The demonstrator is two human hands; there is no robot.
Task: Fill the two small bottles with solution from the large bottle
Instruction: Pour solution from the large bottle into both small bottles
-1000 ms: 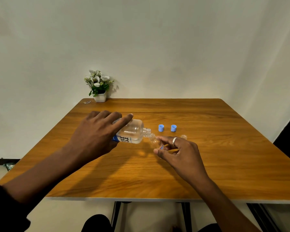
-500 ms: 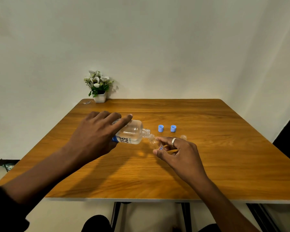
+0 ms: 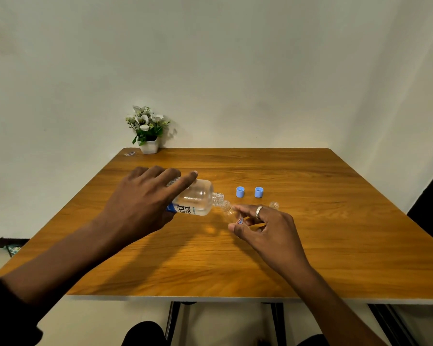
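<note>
My left hand (image 3: 145, 203) grips the large clear bottle (image 3: 198, 198), tipped on its side with its open neck pointing right. The neck meets the mouth of a small clear bottle (image 3: 231, 213), which my right hand (image 3: 268, 228) pinches between thumb and fingers just above the table. The second small bottle (image 3: 274, 205) stands open behind my right hand, mostly hidden by it. Two blue caps (image 3: 240, 191) (image 3: 259, 192) sit side by side on the table beyond the bottles.
The wooden table (image 3: 335, 233) stands against a white wall. A white pot of flowers (image 3: 148, 131) sits at its far left edge, with a small scrap (image 3: 129, 153) beside it. Table legs show below the near edge.
Both hands and the bottles have held nearly the same pose; the large bottle stays tipped against the small one.
</note>
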